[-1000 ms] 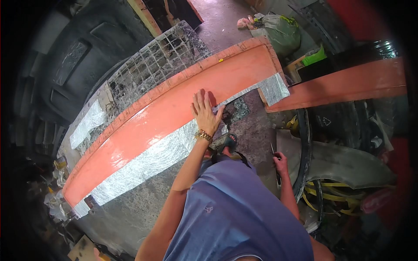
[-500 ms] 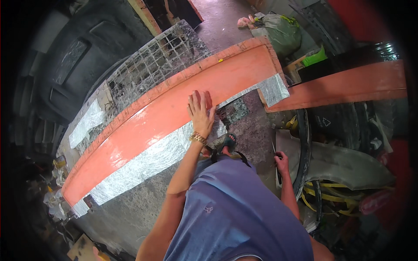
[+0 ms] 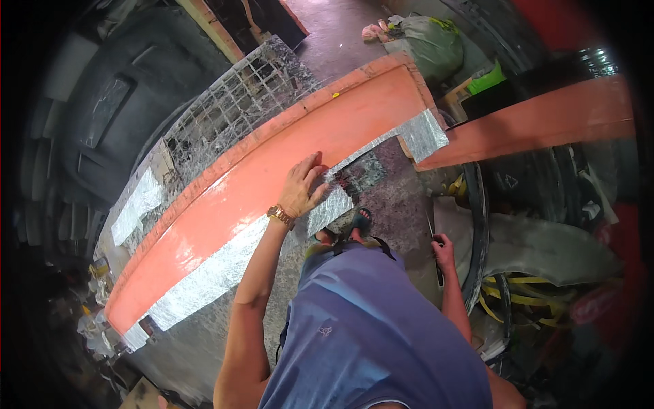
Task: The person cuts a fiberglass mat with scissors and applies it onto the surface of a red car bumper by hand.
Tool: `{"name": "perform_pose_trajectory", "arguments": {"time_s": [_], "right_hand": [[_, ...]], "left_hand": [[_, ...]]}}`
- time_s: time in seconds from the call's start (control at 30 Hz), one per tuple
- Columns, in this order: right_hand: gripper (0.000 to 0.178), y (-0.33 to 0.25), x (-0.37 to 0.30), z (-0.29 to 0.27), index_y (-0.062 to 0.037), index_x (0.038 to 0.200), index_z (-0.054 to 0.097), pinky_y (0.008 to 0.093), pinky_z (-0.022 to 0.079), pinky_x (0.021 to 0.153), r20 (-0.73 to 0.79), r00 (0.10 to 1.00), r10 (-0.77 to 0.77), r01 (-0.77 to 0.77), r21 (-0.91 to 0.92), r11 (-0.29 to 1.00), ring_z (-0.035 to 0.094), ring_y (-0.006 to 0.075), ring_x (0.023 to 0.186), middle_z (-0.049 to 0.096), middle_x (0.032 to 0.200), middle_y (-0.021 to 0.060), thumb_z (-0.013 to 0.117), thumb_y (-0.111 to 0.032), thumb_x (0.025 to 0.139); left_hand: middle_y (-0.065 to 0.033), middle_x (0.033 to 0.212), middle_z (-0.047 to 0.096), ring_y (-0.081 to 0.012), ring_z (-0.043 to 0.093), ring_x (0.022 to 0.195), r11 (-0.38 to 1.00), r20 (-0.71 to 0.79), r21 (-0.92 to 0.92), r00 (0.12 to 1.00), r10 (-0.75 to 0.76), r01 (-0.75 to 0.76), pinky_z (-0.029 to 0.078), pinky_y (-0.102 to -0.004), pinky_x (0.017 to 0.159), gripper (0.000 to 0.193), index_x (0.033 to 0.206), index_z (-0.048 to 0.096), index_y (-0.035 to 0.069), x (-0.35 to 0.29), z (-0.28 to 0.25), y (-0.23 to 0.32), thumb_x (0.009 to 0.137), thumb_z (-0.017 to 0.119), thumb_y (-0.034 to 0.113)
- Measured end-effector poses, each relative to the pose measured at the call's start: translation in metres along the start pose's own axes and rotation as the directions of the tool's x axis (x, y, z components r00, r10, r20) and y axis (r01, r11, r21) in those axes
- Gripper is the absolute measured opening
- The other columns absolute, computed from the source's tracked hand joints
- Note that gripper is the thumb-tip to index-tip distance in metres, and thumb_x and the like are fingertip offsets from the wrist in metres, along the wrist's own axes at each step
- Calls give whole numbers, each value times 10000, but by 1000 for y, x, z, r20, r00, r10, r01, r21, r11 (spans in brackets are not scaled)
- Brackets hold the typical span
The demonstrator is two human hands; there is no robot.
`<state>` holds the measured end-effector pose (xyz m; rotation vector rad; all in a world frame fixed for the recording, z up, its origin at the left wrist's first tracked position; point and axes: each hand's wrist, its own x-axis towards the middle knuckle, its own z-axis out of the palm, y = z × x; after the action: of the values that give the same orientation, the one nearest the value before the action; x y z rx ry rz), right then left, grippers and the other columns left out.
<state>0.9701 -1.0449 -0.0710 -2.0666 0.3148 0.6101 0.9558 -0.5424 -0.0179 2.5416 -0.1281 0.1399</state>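
A long curved orange mould point(image 3: 225, 201) stretches from the lower left to the upper centre. Silvery glass-fibre matting point(image 3: 204, 276) lines its near edge, with another piece of matting point(image 3: 424, 135) at the right end. My left hand point(image 3: 303, 189), a gold watch at the wrist, rests on the mould's near side by the matting. Its fingers are slightly bent and apart, and it holds nothing. Low at my right side, my right hand point(image 3: 443, 251) is closed round a slim tool with a dark handle point(image 3: 439, 274). Most of that tool is hidden, so its kind is unclear.
A second orange mould point(image 3: 538, 126) lies at the right. Behind the first stands a dusty wire grid point(image 3: 235, 92). A grey curved panel point(image 3: 545, 245), black strips and yellow straps point(image 3: 521, 300) crowd my right. A pale sack point(image 3: 432, 48) sits at the far right.
My left hand has slid left and nearer to me over the mould, its fingers now more bent. My right hand still grips the slim tool. The view has shifted slightly.
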Motion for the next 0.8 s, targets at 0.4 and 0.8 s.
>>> {"name": "perform_pose_trajectory", "arguments": {"time_s": [0.4,0.8], "right_hand": [[256,-3,-2,1,-4,1061,644,267,469,535,26,1000,1,-1,-23,1000,577,101,620,652,823,44,627,-109,828],[252,4,3,3,-1,1054,649,266,471,506,23,1000,-18,19,-31,999,578,104,592,650,798,54,624,-107,826]], "left_hand": [[-132,1543,354,-326,339,1410,982,66,146,992,108,-116,259,-494,1142,586,1402,502,138,6,-9,1,940,509,499],[-128,1483,442,-345,392,1377,995,-144,-101,989,-17,2,295,-479,1115,374,1212,625,105,8,16,-4,867,523,208]]}}
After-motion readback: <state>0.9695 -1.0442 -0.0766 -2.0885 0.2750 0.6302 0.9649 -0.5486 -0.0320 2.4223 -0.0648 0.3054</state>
